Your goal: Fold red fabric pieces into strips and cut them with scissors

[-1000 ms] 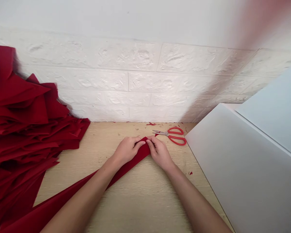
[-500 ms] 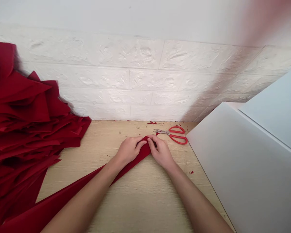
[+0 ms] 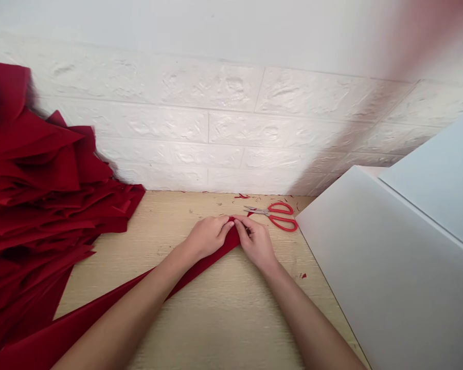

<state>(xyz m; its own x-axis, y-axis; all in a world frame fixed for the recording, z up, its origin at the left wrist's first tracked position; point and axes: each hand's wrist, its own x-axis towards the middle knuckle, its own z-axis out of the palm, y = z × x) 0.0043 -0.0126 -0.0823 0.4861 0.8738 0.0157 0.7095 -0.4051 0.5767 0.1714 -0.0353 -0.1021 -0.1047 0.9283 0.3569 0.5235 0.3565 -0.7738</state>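
Observation:
A long strip of red fabric [image 3: 212,263] runs from the lower left, under my left forearm, up to both hands. My left hand [image 3: 209,236] pinches its upper edge between thumb and fingers. Close beside it, my right hand [image 3: 255,240] pinches the same edge near the strip's end, thumb tips almost meeting. Just beyond my right hand lies a pair of scissors [image 3: 275,215] with red handles, its blades pointing left and slightly apart. The fingers partly hide the fabric's end.
A tall heap of red fabric pieces [image 3: 57,190] stands at the left on the wooden table [image 3: 216,329]. A white textured wall [image 3: 185,123] closes off the back, with red scraps [image 3: 242,196] along its foot. At the right stands a large white box-like object [image 3: 374,257].
The hands keep pinching the fabric in nearly the same spot, with the fingers shifting slightly along the edge and the left hand's thumb closer to the right. The camera view moved slightly.

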